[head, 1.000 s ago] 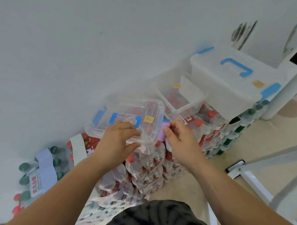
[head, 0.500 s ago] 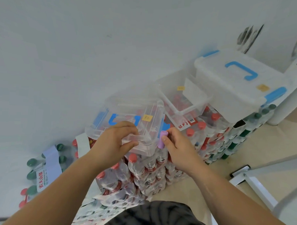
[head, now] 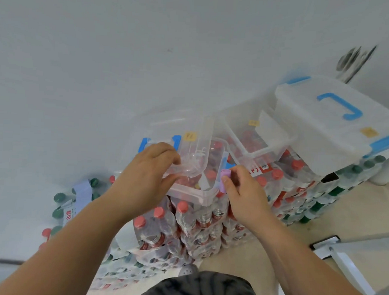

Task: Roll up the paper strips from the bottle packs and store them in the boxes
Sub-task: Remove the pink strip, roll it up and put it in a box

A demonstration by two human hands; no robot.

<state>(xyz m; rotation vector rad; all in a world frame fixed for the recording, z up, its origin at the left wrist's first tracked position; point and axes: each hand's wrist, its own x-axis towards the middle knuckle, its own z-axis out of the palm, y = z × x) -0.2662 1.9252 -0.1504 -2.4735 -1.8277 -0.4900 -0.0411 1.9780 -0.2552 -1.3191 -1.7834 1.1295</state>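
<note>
The purple rolled strip (head: 224,180) stands nearly upright beside the right rim of the clear box (head: 188,197), pinched by the curled right hand (head: 242,195); the left hand (head: 147,174) grips the raised lid (head: 192,150).

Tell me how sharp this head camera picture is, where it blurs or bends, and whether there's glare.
Head view: soft throughout; dark wall marks at top right smeared; wide-angle bending at the edges; flat, even light, no hard shadows or glare; the clear lid in the left hand fades into the wall, the purple roll in the right hand stands out.
</note>
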